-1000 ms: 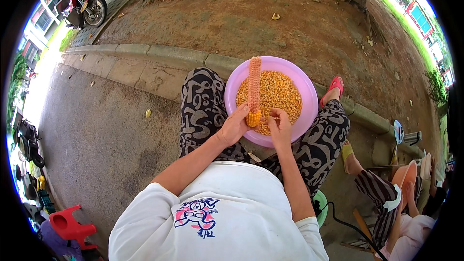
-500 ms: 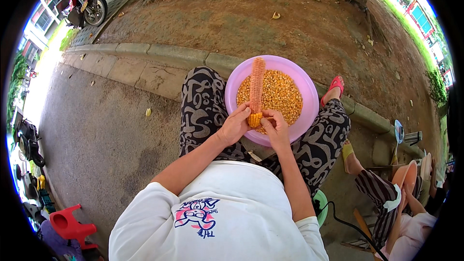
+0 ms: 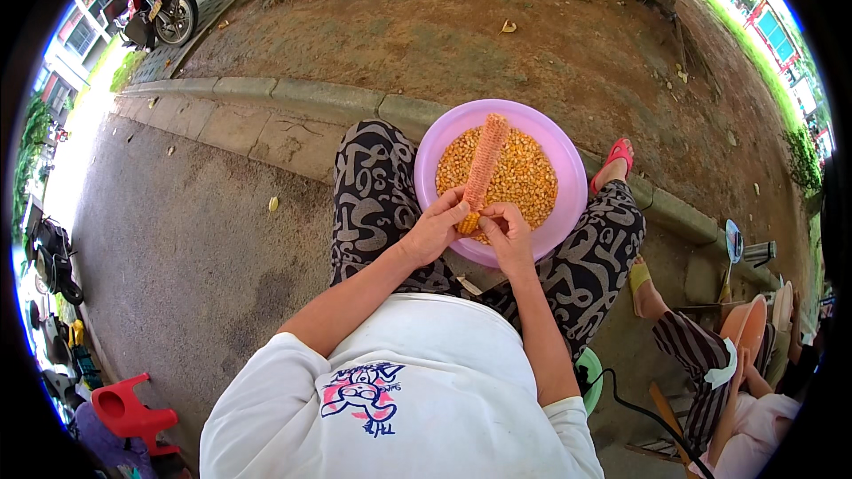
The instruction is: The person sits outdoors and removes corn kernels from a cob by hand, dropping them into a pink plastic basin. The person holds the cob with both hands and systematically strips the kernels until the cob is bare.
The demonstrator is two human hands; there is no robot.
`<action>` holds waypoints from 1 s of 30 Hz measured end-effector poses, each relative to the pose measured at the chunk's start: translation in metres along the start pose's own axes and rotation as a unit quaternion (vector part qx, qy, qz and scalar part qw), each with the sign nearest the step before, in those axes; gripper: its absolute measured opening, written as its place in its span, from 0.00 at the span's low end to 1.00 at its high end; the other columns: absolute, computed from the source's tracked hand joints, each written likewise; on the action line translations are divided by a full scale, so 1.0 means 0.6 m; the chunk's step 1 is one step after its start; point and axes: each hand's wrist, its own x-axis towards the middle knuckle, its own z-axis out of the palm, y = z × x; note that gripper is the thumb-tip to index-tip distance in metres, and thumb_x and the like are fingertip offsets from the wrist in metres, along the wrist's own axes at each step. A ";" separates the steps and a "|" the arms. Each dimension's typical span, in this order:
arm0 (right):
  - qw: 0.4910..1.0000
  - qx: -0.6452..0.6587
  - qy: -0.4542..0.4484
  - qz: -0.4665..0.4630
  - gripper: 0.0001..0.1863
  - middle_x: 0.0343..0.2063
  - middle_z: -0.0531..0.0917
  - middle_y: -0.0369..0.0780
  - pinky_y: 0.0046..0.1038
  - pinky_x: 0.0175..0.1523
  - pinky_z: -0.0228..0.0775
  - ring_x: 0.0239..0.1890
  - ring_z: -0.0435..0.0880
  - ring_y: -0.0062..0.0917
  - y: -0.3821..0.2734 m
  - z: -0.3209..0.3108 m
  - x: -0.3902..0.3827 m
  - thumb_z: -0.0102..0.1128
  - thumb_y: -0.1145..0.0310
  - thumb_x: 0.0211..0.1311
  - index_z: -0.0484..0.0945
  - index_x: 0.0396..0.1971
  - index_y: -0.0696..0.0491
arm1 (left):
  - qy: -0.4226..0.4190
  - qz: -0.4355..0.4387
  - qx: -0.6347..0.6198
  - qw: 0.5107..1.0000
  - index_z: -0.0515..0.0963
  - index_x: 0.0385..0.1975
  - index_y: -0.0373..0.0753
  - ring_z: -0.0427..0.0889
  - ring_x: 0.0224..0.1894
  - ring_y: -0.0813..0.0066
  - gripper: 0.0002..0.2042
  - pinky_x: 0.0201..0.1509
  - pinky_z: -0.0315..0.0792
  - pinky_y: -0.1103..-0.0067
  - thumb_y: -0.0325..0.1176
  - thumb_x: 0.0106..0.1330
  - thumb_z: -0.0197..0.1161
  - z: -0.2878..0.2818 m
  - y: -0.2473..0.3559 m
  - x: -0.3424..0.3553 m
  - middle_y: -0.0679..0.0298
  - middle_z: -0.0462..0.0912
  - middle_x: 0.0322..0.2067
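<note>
A mostly bare corn cob (image 3: 486,160) slants up and away over a pink-purple basin (image 3: 568,151). Kernels still cling to its near end. My left hand (image 3: 435,228) is wrapped round that lower part of the cob. My right hand (image 3: 508,235) is closed, its thumb and fingers pressed at the yellow kernels on the near end; whether loose kernels are between them I cannot make out. Loose yellow corn kernels (image 3: 532,179) cover the bottom of the basin, which sits between my knees.
A concrete curb (image 3: 328,99) runs behind the basin. At the right another person (image 3: 754,417) sits with an orange basin (image 3: 744,324). A green container (image 3: 588,380) stands by my right side, with a black cable near it. A red stool (image 3: 133,410) is at the lower left.
The cob has tipped to the right at its far end and turned in my hands. Both hands stay at nearly the same place.
</note>
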 end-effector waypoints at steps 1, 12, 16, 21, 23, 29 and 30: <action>1.000 0.007 0.000 0.002 0.05 0.33 0.72 0.37 0.20 0.34 0.75 0.30 0.78 0.19 -0.001 0.001 0.000 0.55 0.80 0.56 0.72 0.33 0.60 | -0.002 -0.005 -0.010 1.000 0.58 0.58 0.37 0.67 0.55 0.74 0.20 0.60 0.63 0.75 0.31 0.68 0.51 -0.005 -0.002 0.001 0.63 0.67 0.52; 0.999 -0.020 -0.012 -0.028 0.05 0.32 0.73 0.39 0.21 0.33 0.74 0.29 0.79 0.21 0.006 0.001 0.001 0.56 0.80 0.55 0.72 0.33 0.59 | -0.001 0.005 0.013 1.000 0.57 0.56 0.38 0.68 0.52 0.77 0.18 0.58 0.65 0.78 0.30 0.69 0.50 -0.004 -0.007 0.001 0.64 0.67 0.49; 0.999 -0.031 -0.012 -0.028 0.04 0.32 0.73 0.39 0.21 0.33 0.72 0.30 0.80 0.22 0.004 0.002 0.001 0.57 0.78 0.56 0.73 0.32 0.58 | -0.008 0.009 0.030 0.999 0.57 0.56 0.37 0.69 0.51 0.77 0.20 0.57 0.65 0.79 0.29 0.67 0.52 -0.008 -0.009 0.002 0.63 0.67 0.48; 0.999 -0.023 -0.010 -0.028 0.05 0.32 0.73 0.38 0.21 0.33 0.72 0.30 0.79 0.22 0.006 0.002 0.001 0.59 0.76 0.56 0.74 0.32 0.58 | -0.001 0.009 0.081 0.997 0.56 0.57 0.35 0.70 0.48 0.78 0.23 0.53 0.68 0.80 0.27 0.65 0.56 -0.002 -0.004 0.000 0.63 0.69 0.47; 0.999 -0.027 -0.011 -0.030 0.05 0.32 0.73 0.38 0.21 0.33 0.72 0.30 0.79 0.22 0.007 0.001 0.001 0.59 0.75 0.56 0.74 0.32 0.58 | 0.000 0.009 0.116 0.993 0.55 0.57 0.35 0.71 0.47 0.78 0.24 0.52 0.69 0.81 0.26 0.64 0.57 -0.001 -0.001 -0.002 0.62 0.69 0.46; 0.998 -0.057 -0.007 -0.039 0.05 0.31 0.73 0.38 0.21 0.33 0.71 0.30 0.78 0.21 0.007 0.000 0.001 0.59 0.75 0.56 0.74 0.31 0.58 | -0.007 0.013 0.122 0.992 0.55 0.57 0.35 0.72 0.46 0.78 0.25 0.51 0.68 0.81 0.27 0.63 0.58 0.004 0.002 -0.003 0.62 0.70 0.46; 0.998 -0.058 -0.007 -0.039 0.05 0.31 0.73 0.38 0.21 0.33 0.71 0.30 0.77 0.21 0.006 0.000 0.001 0.59 0.75 0.56 0.74 0.31 0.58 | -0.009 0.015 0.122 0.992 0.55 0.57 0.35 0.72 0.46 0.78 0.25 0.51 0.68 0.82 0.27 0.63 0.58 0.004 0.002 -0.003 0.62 0.70 0.46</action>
